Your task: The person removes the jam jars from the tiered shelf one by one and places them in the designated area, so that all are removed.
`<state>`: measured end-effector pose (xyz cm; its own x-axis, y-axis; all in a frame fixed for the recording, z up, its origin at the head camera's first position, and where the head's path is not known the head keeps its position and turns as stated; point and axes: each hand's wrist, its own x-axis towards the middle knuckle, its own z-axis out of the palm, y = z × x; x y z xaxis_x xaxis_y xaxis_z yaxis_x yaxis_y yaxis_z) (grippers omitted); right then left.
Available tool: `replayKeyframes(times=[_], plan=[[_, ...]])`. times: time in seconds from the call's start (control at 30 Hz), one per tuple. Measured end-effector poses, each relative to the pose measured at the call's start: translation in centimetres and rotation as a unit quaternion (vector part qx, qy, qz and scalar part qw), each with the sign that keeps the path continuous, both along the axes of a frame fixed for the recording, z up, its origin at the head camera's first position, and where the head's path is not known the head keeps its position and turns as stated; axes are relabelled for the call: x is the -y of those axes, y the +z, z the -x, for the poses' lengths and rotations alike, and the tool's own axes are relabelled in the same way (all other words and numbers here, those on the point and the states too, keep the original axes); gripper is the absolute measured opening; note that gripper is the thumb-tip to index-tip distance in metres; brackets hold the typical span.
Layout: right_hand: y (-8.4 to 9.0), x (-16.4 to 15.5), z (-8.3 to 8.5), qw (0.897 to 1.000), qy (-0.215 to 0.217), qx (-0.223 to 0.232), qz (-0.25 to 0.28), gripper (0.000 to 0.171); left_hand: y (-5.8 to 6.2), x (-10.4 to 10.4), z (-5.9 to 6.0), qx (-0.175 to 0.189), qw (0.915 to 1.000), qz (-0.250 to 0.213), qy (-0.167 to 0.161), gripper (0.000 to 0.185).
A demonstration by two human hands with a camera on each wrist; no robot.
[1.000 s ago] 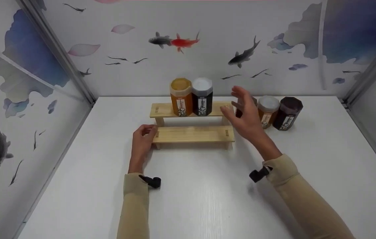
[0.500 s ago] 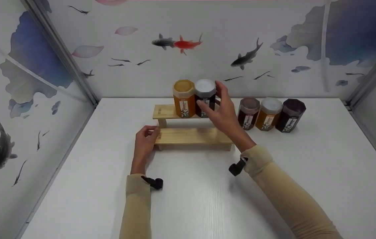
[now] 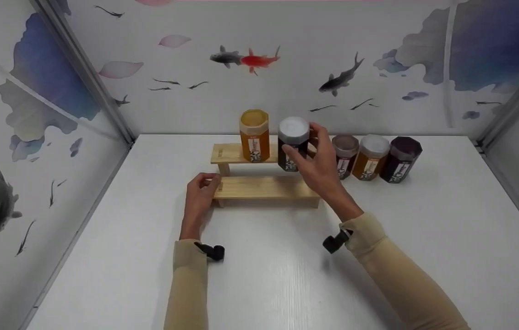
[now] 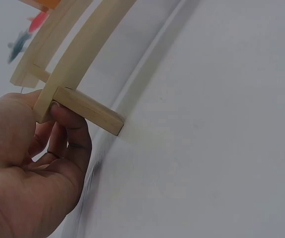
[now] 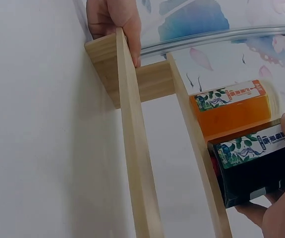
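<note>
— white desk [image 3: 264, 275], fish-print walls. status?
— right hand [image 3: 319, 167] grips dark jar [image 3: 292, 143], apparently just off upper shelf [image 3: 229, 153]; left hand [image 3: 199, 197] clasps rack end. next: a clear, level carry.

I am at a staged recording booth, not a lived-in room. A plain white tabletop [image 3: 259, 275] is boxed in on three sides by upright panels papered with painted fish [image 3: 245, 58], petals and blue lotus leaves, and grey metal posts [image 3: 80, 73] hold the panels at the corners. Small black cameras [image 3: 212, 251] are strapped at my sleeves. What stands before me is a set-up like a shop display: a little two-step wooden rack [image 3: 264, 187] and a row of labelled jars [image 3: 371, 156] of honey-like stuff.
</note>
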<state>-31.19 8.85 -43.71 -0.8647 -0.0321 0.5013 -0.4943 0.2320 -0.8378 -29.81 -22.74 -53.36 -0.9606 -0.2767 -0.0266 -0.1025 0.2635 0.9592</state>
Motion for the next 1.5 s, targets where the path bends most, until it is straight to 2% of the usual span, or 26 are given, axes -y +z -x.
replayKeyframes(times=[0.23, 0.37, 0.43, 0.53, 0.67, 0.8, 0.9, 1.23, 1.5], plan=[[-1.4, -2.8, -2.5, 0.998, -0.004, -0.020, 0.053, 0.065, -0.2, 0.0, -0.2, 0.011, 0.9999, -0.008, -0.002, 0.029], [-2.1, -5.2, -3.2, 0.996, 0.001, -0.024, 0.081, 0.060, -0.2, 0.0, -0.1, 0.005, 0.9999, -0.013, -0.004, 0.028], [-2.4, -6.5, -3.5, 0.997, 0.003, -0.020, 0.079, 0.059, -0.2, 0.0, -0.1, 0.000, 1.0000, -0.010, -0.002, 0.027], [-3.0, -8.5, -3.7, 0.998, 0.003, -0.009, 0.064, 0.060, -0.1, 0.0, 0.0, -0.006, 1.0000, -0.001, -0.001, 0.027], [-3.8, -11.1, -4.2, 0.999, -0.009, 0.030, 0.035, 0.061, 0.0, -0.1, -0.1, -0.007, 1.0000, 0.001, -0.003, 0.026], [-4.4, -13.2, -4.4, 0.997, -0.016, 0.070, -0.011, 0.067, 0.0, -0.1, -0.1, -0.008, 1.0000, 0.003, 0.002, 0.027], [-4.8, -14.5, -4.3, 0.995, -0.019, 0.083, -0.047, 0.072, 0.0, -0.1, -0.1, -0.006, 0.9999, 0.006, 0.005, 0.028], [-6.4, -18.4, -3.6, 0.987, -0.019, 0.071, -0.144, 0.064, -0.1, -0.3, -0.3, -0.001, 1.0000, 0.001, 0.002, 0.028], [-5.9, -20.0, -3.2, 0.983, 0.008, 0.053, -0.177, 0.060, 0.0, 0.0, -0.2, -0.001, 0.9999, -0.015, 0.000, 0.029]])
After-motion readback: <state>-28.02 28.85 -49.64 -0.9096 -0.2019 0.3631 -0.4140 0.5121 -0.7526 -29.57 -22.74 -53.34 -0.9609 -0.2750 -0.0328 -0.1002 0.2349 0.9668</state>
